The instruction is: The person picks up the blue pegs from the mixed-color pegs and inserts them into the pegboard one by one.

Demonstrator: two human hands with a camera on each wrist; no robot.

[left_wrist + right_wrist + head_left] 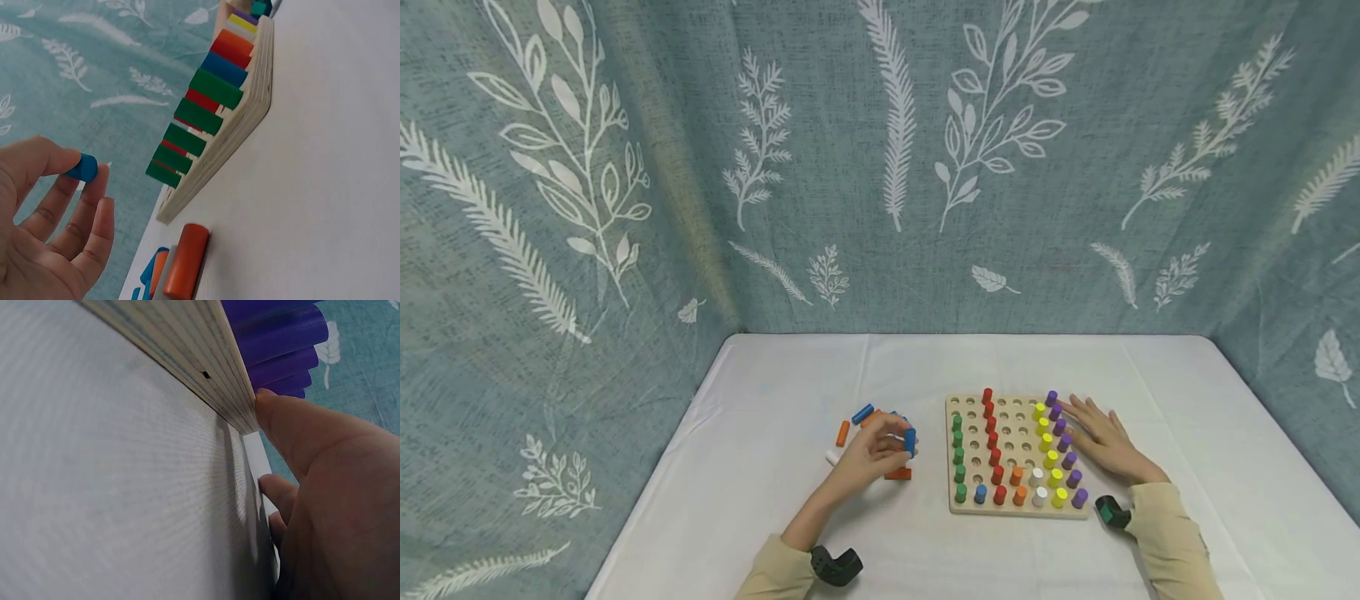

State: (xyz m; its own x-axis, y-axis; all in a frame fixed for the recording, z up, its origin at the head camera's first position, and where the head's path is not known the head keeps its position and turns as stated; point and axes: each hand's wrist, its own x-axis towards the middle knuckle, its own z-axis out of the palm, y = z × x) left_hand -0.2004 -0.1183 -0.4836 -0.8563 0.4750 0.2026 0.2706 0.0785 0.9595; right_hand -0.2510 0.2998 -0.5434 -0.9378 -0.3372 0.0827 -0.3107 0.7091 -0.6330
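My left hand (867, 454) pinches a blue peg (910, 442) between thumb and fingers, to the left of a wooden pegboard (1017, 513). The left wrist view shows the end of that blue peg (89, 168) at the fingertips. On the board stand a green row, a red row, a yellow row and a purple row of pegs. One blue peg (981, 494), two orange pegs and two white pegs stand toward its near edge. At the board's right side lies my right hand (1103, 442), fingers extended, its thumb (281, 415) right at the board's edge beside the purple pegs.
Loose pegs lie around and under my left hand: a blue peg (862, 413), an orange peg (843, 433), a white peg (832, 457) and a red-orange peg (898, 474) among them. A white cloth covers the table (760, 400); a leaf-patterned curtain (850, 167) hangs behind.
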